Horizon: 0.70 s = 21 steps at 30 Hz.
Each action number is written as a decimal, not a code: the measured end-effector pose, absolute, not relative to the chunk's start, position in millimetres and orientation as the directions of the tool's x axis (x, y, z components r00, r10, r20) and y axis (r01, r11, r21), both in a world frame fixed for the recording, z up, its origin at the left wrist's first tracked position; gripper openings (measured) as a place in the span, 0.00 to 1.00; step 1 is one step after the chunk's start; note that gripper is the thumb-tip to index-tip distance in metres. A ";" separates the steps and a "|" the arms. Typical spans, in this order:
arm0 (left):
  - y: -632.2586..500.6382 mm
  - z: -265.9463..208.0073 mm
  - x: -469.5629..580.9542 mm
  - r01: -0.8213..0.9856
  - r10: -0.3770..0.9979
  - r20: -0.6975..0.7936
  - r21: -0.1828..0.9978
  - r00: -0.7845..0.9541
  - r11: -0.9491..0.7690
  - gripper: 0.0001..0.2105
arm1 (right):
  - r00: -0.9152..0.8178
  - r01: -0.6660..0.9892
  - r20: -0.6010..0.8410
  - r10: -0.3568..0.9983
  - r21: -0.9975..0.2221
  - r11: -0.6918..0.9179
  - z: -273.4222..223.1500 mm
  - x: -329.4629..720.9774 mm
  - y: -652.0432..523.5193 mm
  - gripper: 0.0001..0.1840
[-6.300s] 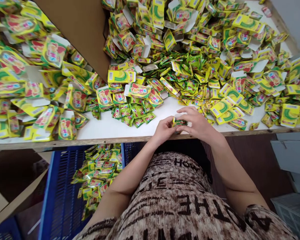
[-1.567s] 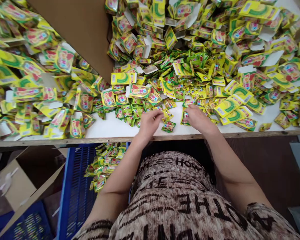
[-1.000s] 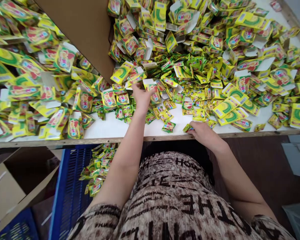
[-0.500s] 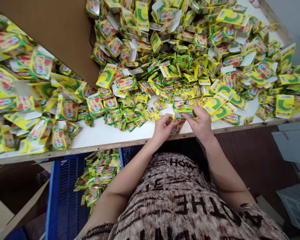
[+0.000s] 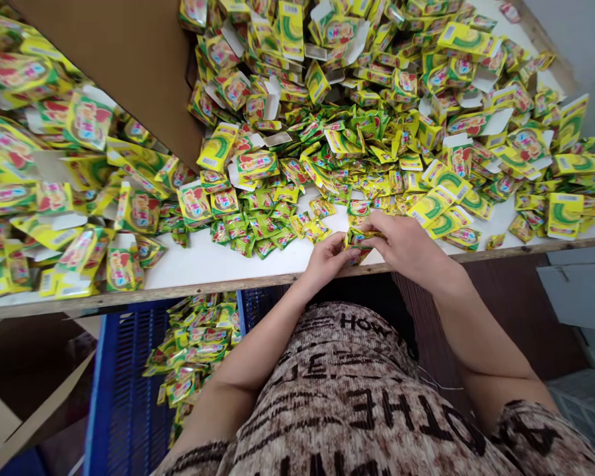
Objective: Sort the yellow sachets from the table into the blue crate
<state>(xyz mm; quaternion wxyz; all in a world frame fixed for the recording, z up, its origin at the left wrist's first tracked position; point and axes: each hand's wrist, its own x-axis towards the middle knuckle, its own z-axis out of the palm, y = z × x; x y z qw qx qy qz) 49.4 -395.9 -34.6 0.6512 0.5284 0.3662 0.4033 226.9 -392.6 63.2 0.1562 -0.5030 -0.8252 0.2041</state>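
At the table's front edge my two hands meet over a small printed carton, mostly covered by fingers. My left hand [image 5: 328, 259] pinches the carton from the left. Fingers of my right hand [image 5: 410, 248] are closed on a green-and-yellow sweet packet [image 5: 361, 235] at the carton's upper side; whether it is inside or only against it, I cannot tell. Just beyond lies another green packet [image 5: 358, 207]. Small green packets [image 5: 264, 226] and yellow packets [image 5: 316, 229] lie loose to the left of my hands.
Yellow cartons [image 5: 449, 178], many with open flaps, heap across the white table [image 5: 213, 259]. A brown cardboard panel [image 5: 123, 73] slants through the pile at left. Below the edge, a blue crate [image 5: 110, 383] holds filled-looking cartons [image 5: 198, 350]. An open cardboard box [image 5: 44, 403] stands lower left.
My right hand has come leftward and closer to my left hand, bringing the green packet against the carton. My left hand stays nearly in place. The view has shifted slightly.
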 end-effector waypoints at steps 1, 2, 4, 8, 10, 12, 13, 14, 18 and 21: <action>-395.5 -34.8 48.5 -0.144 0.909 -0.056 0.982 0.414 0.126 0.16 | -0.440 0.768 0.081 0.894 -0.481 0.422 60.6 226.5 -392.6 0.08; -395.2 -34.8 47.7 -0.140 0.910 -0.060 0.982 0.410 0.128 0.17 | -0.456 0.765 0.105 0.884 -0.461 0.450 57.7 226.2 -392.4 0.08; -395.1 -34.6 46.3 -0.126 0.920 -0.066 0.984 0.386 0.124 0.18 | -0.512 0.743 0.131 0.849 -0.429 0.514 52.0 226.8 -392.7 0.11; -396.1 -31.4 43.5 -0.118 0.924 -0.055 0.987 0.379 0.107 0.19 | -0.435 0.676 0.172 0.884 -0.586 0.447 39.6 233.1 -399.4 0.10; -396.7 -28.4 41.6 -0.107 0.925 -0.051 0.989 0.376 0.098 0.19 | -0.185 0.564 0.184 0.965 -0.785 0.257 29.0 235.5 -405.2 0.11; -396.9 -25.0 39.8 -0.124 0.923 -0.079 0.983 0.377 0.135 0.18 | 0.017 0.323 0.040 0.999 -0.946 0.033 15.6 234.5 -411.3 0.13; -396.8 -23.5 39.1 -0.154 0.916 -0.107 0.972 0.387 0.178 0.18 | 0.036 0.197 -0.057 0.998 -0.978 -0.063 9.2 232.7 -414.2 0.13; -396.6 -22.2 38.6 -0.193 0.904 -0.138 0.953 0.406 0.232 0.16 | 0.007 0.102 -0.136 0.991 -0.985 -0.136 3.9 230.1 -416.6 0.13; -395.7 -17.9 40.0 -0.298 0.847 -0.225 0.867 0.482 0.400 0.16 | -0.051 0.109 -0.146 0.988 -0.984 -0.140 -0.7 219.0 -418.9 0.10; -397.1 -15.9 43.4 -0.302 0.916 -0.207 0.899 0.344 0.317 0.18 | 0.011 0.247 -0.004 1.000 -0.969 -0.007 5.0 216.0 -413.1 0.12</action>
